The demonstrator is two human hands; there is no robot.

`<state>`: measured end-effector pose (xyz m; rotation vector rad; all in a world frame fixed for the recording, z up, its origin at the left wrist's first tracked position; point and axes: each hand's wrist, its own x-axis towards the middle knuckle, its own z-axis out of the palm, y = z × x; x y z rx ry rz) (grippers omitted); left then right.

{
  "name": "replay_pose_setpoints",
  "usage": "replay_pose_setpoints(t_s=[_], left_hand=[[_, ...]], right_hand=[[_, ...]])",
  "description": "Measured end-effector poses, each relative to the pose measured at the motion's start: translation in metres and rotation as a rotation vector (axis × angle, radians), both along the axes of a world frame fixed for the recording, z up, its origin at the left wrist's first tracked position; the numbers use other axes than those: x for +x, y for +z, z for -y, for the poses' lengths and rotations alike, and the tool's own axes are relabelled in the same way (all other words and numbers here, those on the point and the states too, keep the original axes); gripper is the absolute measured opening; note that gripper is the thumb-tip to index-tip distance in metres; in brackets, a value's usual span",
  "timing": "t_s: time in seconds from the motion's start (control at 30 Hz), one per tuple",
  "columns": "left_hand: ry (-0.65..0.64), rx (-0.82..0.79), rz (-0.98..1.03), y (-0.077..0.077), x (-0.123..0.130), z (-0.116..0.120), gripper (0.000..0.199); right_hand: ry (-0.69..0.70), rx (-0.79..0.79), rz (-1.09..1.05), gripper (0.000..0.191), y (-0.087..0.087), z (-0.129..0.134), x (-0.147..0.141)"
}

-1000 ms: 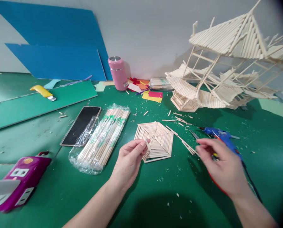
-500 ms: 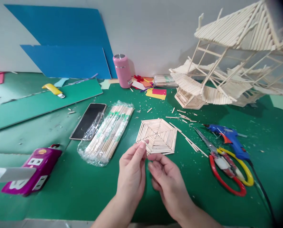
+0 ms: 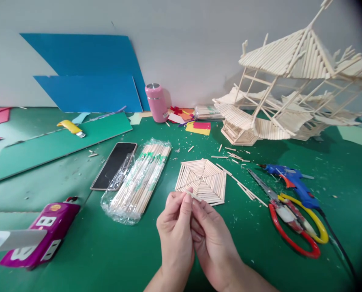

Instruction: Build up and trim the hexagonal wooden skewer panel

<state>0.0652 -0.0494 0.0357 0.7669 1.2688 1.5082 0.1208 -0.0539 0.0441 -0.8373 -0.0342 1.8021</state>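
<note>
Scissors (image 3: 287,214) and glue gun (image 3: 300,187) right of hands (image 3: 177,233), bagged sticks (image 3: 142,176) left

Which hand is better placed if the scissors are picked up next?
Probably the right hand: the scissors lie out to its right; the left hand is farther off, pinching a short wooden stick.

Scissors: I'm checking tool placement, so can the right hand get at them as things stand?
Likely yes: right of the right hand, the scissors lie uncovered and nothing seems to block them, though that hand meets the left hand at a stick.
</note>
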Motion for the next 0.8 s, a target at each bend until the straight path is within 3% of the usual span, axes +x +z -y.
replay_pose_setpoints(t_s=[0.37, 0.8], left_hand=[[0.045, 0.120, -0.231, -0.0018, -0.0004, 0.0052, 0.015], [0.047, 0.132, -0.210, -0.0035, 0.0000, 0.0091, 0.013]], right_hand=[[0.032, 0.114, -0.080, 0.011, 0.0053, -0.0013, 0.0000], [-0.026, 0.067, -0.181, 0.009, 0.0050, -0.0022, -0.0008]])
